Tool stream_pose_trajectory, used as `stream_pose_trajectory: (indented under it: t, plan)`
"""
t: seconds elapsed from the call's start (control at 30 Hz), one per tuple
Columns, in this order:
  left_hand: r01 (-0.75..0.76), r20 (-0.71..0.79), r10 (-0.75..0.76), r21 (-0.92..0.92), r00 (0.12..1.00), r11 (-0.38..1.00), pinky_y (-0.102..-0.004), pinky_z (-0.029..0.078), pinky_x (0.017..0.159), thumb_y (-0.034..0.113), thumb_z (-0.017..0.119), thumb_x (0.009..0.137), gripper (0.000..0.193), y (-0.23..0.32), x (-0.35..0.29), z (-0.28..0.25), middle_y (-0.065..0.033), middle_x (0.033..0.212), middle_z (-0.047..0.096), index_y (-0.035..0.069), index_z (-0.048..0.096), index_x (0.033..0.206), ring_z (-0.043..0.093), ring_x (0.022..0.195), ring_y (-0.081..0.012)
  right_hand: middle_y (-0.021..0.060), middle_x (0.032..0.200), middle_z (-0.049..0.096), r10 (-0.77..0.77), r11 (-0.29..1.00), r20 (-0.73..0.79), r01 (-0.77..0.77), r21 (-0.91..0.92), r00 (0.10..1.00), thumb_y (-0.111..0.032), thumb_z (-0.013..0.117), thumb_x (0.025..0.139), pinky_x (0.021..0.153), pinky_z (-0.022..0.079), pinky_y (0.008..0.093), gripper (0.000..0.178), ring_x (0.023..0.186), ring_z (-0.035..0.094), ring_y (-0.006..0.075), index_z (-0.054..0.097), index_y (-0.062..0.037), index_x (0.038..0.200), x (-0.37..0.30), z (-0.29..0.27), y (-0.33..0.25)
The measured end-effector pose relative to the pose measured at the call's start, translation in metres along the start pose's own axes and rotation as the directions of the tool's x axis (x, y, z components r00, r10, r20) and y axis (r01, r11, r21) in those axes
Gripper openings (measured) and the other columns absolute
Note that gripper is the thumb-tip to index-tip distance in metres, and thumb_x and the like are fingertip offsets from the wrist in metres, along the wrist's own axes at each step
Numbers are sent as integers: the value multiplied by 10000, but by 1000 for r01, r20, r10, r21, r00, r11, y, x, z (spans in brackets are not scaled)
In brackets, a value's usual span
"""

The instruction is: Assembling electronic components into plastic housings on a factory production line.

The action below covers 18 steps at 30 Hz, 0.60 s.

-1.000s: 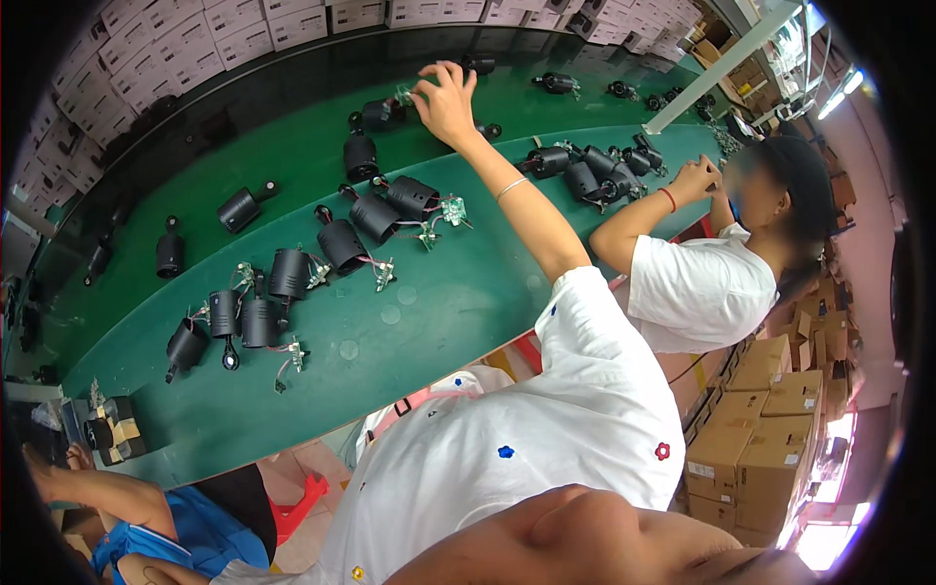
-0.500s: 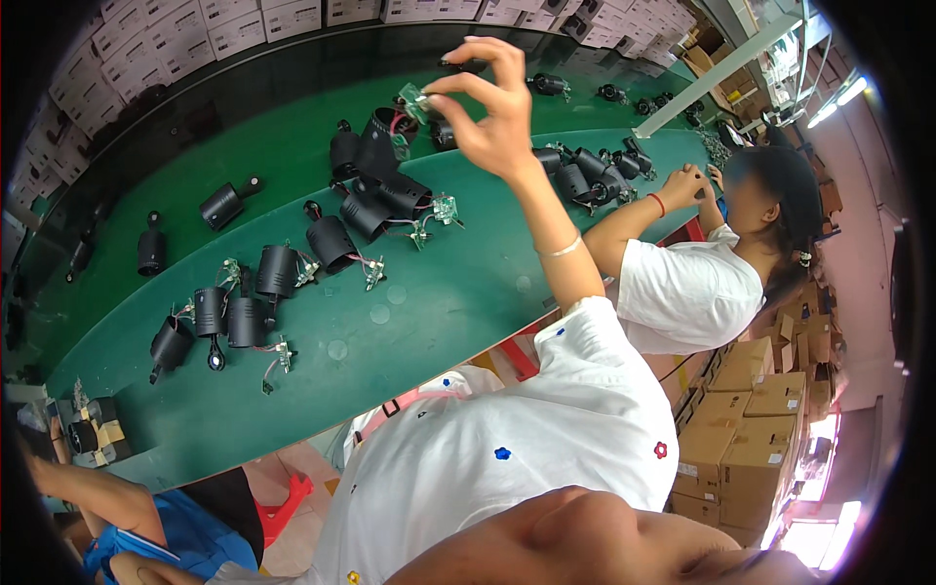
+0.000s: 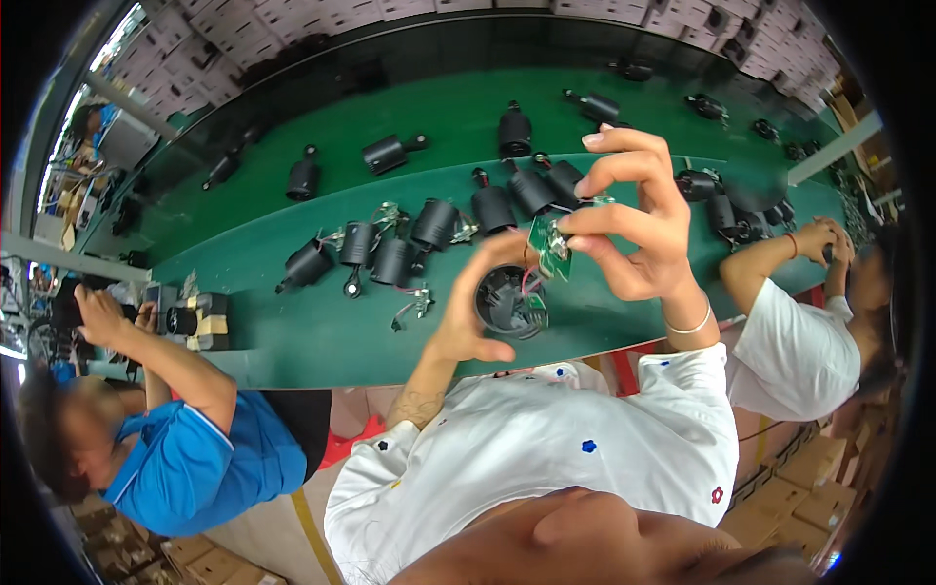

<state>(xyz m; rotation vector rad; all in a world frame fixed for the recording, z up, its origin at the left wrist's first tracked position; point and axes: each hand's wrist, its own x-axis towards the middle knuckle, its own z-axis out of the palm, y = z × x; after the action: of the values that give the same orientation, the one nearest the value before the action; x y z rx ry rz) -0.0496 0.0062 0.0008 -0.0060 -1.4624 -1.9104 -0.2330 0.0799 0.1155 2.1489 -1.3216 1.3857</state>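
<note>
My right hand (image 3: 639, 219) pinches a small green circuit board (image 3: 552, 252) between thumb and forefinger, its other fingers raised. Thin wires run from the board into a black cylindrical housing (image 3: 502, 310), whose open end faces me and shows its inside. Curled round the left side of that housing is my left hand (image 3: 466, 304), thumb at its near edge. Just beyond stand and lie several more black cylinders, among them one upright housing (image 3: 493, 207). A small loose-hanging board (image 3: 419, 302) lies on the green table left of my left hand, wired to another housing (image 3: 392, 261).
Farther black cylinders, such as one (image 3: 384, 154), lie on the green strip behind the table (image 3: 322, 336). A person in blue (image 3: 219, 458) works at my left, one in white (image 3: 799, 341) at my right. White boxes (image 3: 322, 15) line the back.
My right hand has brought the board and its wired housing nearer to me. My left hand, out of view before, is now round the housing. The view has swung, showing more at left.
</note>
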Motion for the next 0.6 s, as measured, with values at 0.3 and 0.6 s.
stream_pose_trajectory:
  t: [0.3, 0.6]
  plan:
    - [119, -230, -83, 145, 970, 982, -348, 475, 867, 57, 839, 588, 733, -6, -24, -8, -155, 1123, 594, 59, 416, 1187, 598, 971, -243, 45, 868, 525, 157, 987, 372, -135, -85, 915, -114, 655, 798, 805, 426, 366, 177, 902, 501, 241, 554, -50, 668, -19, 27, 27]
    - [-85, 91, 59, 317, 994, 945, -324, 489, 813, 10, 808, 586, 746, -10, -27, -8, -154, 1105, 606, 50, 409, 1214, 611, 881, -233, 35, 761, 527, 179, 853, 700, -464, 239, 691, -123, 615, 872, 653, 396, 269, 191, 677, 444, 152, 553, -41, 710, -26, 48, 54]
